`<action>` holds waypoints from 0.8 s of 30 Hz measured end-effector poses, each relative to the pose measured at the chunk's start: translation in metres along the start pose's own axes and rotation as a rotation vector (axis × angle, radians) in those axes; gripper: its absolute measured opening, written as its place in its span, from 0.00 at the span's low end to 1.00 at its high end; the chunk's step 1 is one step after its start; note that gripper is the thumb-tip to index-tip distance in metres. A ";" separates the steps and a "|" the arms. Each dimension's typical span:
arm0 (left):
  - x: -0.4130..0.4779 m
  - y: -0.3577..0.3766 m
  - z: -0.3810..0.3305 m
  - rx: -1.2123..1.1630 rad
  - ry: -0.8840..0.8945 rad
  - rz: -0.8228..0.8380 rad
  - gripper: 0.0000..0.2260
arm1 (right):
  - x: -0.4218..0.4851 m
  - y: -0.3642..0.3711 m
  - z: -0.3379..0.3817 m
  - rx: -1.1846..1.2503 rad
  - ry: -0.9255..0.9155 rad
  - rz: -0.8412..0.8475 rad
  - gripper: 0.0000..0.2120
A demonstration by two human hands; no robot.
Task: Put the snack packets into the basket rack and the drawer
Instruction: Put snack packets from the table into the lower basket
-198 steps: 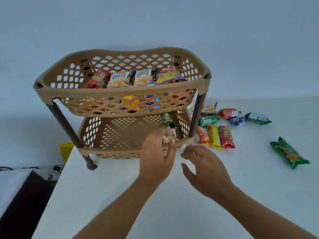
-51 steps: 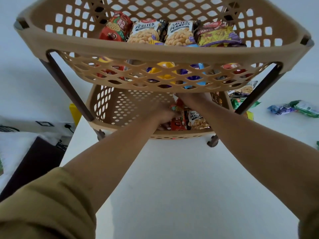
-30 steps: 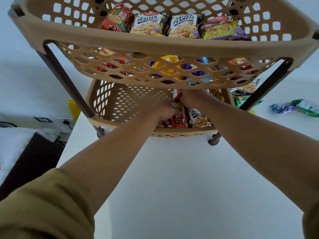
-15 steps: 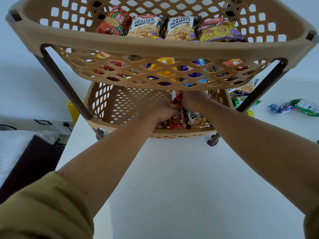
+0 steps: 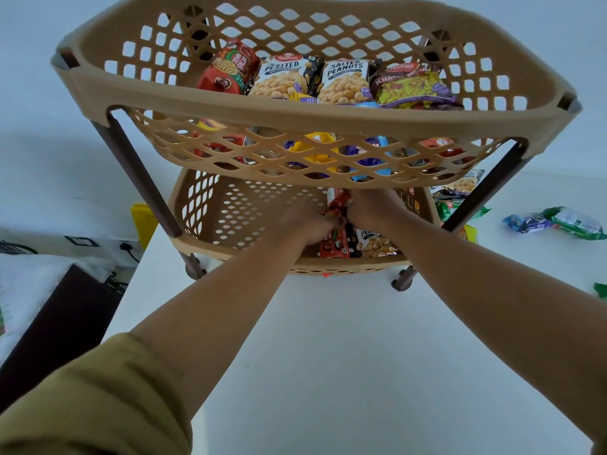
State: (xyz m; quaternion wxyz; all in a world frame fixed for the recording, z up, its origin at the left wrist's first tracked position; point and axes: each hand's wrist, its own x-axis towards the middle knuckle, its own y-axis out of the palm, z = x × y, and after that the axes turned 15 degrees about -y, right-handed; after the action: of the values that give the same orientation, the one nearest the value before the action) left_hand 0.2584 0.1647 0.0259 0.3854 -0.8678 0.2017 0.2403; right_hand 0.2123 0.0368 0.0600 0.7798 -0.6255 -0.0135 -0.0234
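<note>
A tan two-tier basket rack (image 5: 315,121) stands on the white table. Its top basket holds several snack packets, among them two salted peanuts packets (image 5: 345,82). Both my hands reach into the lower basket (image 5: 210,211). My left hand (image 5: 305,223) and my right hand (image 5: 371,208) together grip a red snack packet (image 5: 337,205), held upright between them. Below it in the lower basket lie another red packet (image 5: 333,247) and a peanuts packet (image 5: 374,243). The fingertips are partly hidden by the upper basket.
Loose packets lie on the table right of the rack: a blue one (image 5: 522,222), a green one (image 5: 573,222), more behind the right leg (image 5: 460,192). A yellow object (image 5: 143,221) sits beyond the table's left edge, beside a dark surface (image 5: 56,323).
Over the last seconds both hands went into the lower basket and stayed there, shifting the red packet slightly upright. My head has tilted up a little, so the rack sits lower in view.
</note>
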 end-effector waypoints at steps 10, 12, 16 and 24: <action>-0.033 -0.011 -0.010 0.251 0.314 -0.491 0.14 | -0.037 -0.013 0.007 0.111 -0.044 -0.159 0.16; -0.044 -0.016 -0.013 0.323 0.391 -0.534 0.17 | -0.055 -0.017 0.012 0.127 -0.109 -0.251 0.20; -0.076 -0.021 -0.001 0.375 0.498 -0.563 0.22 | -0.103 -0.020 0.028 0.226 -0.146 -0.398 0.24; -0.138 0.022 0.057 0.158 0.795 -0.648 0.25 | -0.205 0.000 0.036 0.287 -0.070 -0.478 0.23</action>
State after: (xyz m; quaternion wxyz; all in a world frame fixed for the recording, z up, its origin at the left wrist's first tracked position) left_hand 0.1207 0.2174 0.0584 0.3980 -0.8781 0.0711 -0.2558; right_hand 0.0082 0.0757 0.0575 0.8318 -0.4882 -0.1906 -0.1831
